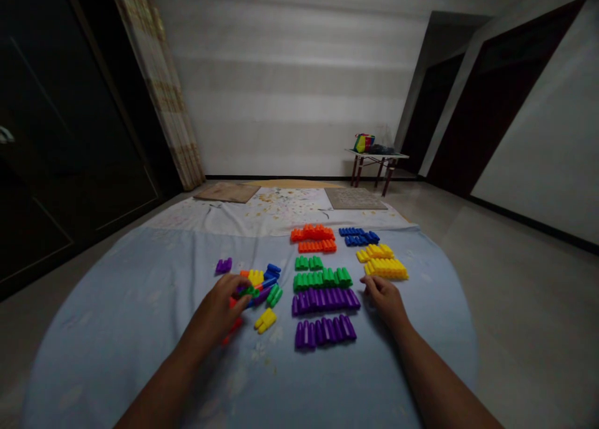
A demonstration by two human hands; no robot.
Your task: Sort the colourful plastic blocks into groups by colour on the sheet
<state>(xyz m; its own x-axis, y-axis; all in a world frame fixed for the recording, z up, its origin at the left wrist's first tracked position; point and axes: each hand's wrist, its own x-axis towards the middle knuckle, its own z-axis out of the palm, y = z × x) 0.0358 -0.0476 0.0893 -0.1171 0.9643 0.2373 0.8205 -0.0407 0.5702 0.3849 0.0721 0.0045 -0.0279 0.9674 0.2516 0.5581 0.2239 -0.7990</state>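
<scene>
My left hand (223, 305) reaches into a loose mixed pile of plastic bullet-shaped building blocks, its thumb and fingers closed on a green block (251, 292). Around it lie a yellow block (265, 321), another green block (274, 295), blue blocks (272, 271) and red pieces partly hidden by the hand. A purple block (223, 265) sits apart behind the pile. To the right, my right hand (384, 299) rests with fingers curled together, nothing visible in them. It is close to the yellow rows (386, 267) and the end of the purple rows (326, 300).
Sorted rows of orange blocks (313, 232), green blocks (322, 279) and blue blocks (358, 236) lie mid-table on a pale blue cloth (140, 292). Two flat boards (228, 192) lie at the far edge. Beyond stands a small table (378, 155) with bags.
</scene>
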